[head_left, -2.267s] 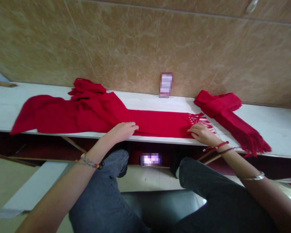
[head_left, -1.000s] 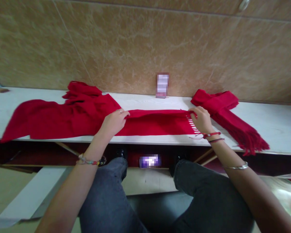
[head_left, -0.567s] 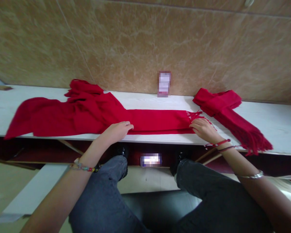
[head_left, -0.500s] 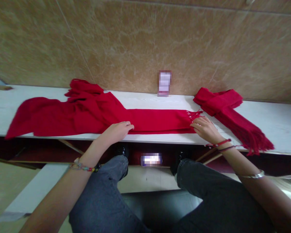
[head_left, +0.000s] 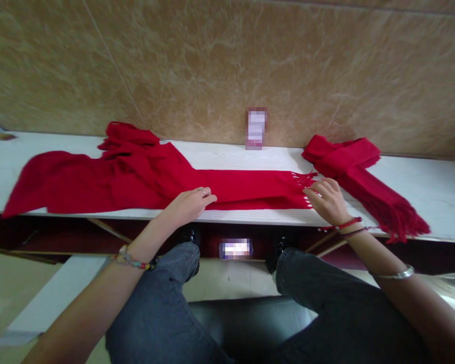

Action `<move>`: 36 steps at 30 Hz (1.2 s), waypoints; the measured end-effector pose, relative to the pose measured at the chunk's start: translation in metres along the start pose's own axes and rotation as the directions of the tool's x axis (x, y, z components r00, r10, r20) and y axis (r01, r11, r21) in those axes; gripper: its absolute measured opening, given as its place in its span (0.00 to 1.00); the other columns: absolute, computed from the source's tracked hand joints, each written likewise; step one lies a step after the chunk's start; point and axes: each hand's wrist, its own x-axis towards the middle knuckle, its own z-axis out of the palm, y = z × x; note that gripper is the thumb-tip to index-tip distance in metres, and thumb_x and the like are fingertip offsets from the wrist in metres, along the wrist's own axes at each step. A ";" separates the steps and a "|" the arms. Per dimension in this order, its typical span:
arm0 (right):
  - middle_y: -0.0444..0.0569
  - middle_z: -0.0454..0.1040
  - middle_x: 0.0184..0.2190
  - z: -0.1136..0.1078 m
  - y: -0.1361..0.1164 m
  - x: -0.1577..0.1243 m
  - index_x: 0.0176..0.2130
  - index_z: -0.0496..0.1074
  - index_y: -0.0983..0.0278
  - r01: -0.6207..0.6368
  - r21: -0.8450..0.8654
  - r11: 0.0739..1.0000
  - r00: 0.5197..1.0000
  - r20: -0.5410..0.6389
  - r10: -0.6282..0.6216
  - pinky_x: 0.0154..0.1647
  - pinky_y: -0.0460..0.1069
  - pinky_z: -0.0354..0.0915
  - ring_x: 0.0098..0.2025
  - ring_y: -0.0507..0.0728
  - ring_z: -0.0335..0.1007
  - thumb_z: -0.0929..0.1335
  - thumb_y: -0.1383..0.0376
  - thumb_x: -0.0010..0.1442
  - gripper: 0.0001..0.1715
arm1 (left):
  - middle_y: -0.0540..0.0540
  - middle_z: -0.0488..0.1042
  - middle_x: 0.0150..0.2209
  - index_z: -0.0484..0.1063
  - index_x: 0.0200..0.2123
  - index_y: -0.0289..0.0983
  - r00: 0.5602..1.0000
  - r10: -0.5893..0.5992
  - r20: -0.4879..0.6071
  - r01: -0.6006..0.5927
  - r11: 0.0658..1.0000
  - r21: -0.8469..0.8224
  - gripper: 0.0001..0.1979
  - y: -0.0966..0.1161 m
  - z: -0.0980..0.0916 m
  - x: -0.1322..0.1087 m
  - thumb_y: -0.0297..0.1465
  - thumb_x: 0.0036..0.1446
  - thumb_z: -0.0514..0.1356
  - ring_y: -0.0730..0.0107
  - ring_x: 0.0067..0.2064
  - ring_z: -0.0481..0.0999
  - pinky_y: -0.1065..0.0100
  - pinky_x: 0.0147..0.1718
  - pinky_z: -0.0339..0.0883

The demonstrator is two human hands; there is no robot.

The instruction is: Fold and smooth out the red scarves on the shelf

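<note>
A long red scarf (head_left: pixel 246 184) lies along the white shelf, flat and folded lengthwise on its right part and bunched in loose folds at the left. My left hand (head_left: pixel 193 203) pinches its near edge around the middle. At the fringed right end, my right hand (head_left: pixel 329 200) has its fingers closed on the scarf's corner or fringe. Between the hands the upper layer is lifted a little, and a lower layer shows along the near edge. To the right of my right hand lies a second red scarf (head_left: pixel 379 194), folded over itself with its fringe at the shelf's front edge.
Behind the white shelf (head_left: pixel 227 156) rises a brown marbled wall (head_left: pixel 212 71). A small blurred-out item (head_left: pixel 256 129) stands against it. Below the shelf's front edge are a dark red compartment, another blurred item (head_left: pixel 235 248) and my legs.
Both hands have moved slightly, my left hand to the right and my right hand up and right. The scarf's near edge between them has lifted, so more of the lower layer shows.
</note>
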 end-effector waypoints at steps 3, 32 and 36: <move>0.49 0.71 0.28 0.004 -0.001 -0.002 0.30 0.73 0.63 0.058 0.075 0.995 0.976 0.203 -0.073 0.45 0.51 0.57 0.34 0.55 0.61 0.59 0.73 0.61 0.16 | 0.43 0.71 0.41 0.72 0.42 0.38 0.997 0.005 0.076 -0.001 0.998 -0.063 0.16 0.002 -0.001 0.001 0.20 0.57 0.49 0.64 0.43 0.72 0.68 0.36 0.68; 0.59 0.58 0.62 0.026 -0.075 0.059 0.59 0.62 0.66 -0.299 0.409 0.862 0.874 0.480 0.075 0.60 0.63 0.55 0.64 0.65 0.49 0.56 0.60 0.65 0.27 | 0.43 0.47 0.67 0.54 0.63 0.44 0.992 -0.103 0.070 0.119 0.953 -0.279 0.24 0.029 0.022 0.031 0.40 0.66 0.45 0.56 0.67 0.46 0.50 0.61 0.45; 0.54 0.55 0.64 0.030 -0.076 0.054 0.62 0.58 0.61 -0.335 0.362 0.870 0.793 0.607 0.053 0.59 0.66 0.53 0.65 0.65 0.49 0.54 0.58 0.66 0.28 | 0.45 0.44 0.68 0.49 0.65 0.45 0.985 -0.098 0.145 0.138 0.944 -0.299 0.25 0.025 0.022 0.031 0.41 0.66 0.42 0.57 0.67 0.43 0.49 0.61 0.42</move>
